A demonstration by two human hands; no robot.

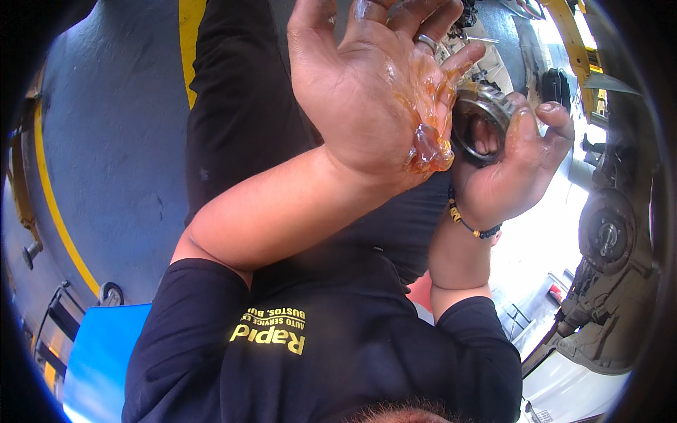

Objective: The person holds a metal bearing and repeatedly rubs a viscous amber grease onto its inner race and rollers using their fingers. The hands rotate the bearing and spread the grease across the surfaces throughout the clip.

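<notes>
While a person in a black shirt (367, 310) is working beside me, the left hand (374, 99) is lying palm-up with fingers loosely spread, gripping nothing. The right hand (518, 166) is curling round a ridged metal ring (499, 106), close by that palm; whether the two are touching, I can't quite tell. A lump of amber grease (427, 144) is sitting at the left palm's heel. If that palm tipped, it could slide off; slick fingers could let the ring slip.

Around them, a blue floor (127, 141) is stretching leftward, dark trousers (240, 92) are blocking part of it, a blue panel (106, 359) is standing lower left, a round hub disc (606, 229) is showing at right, and a beaded bracelet (471, 224) is circling the right wrist.
</notes>
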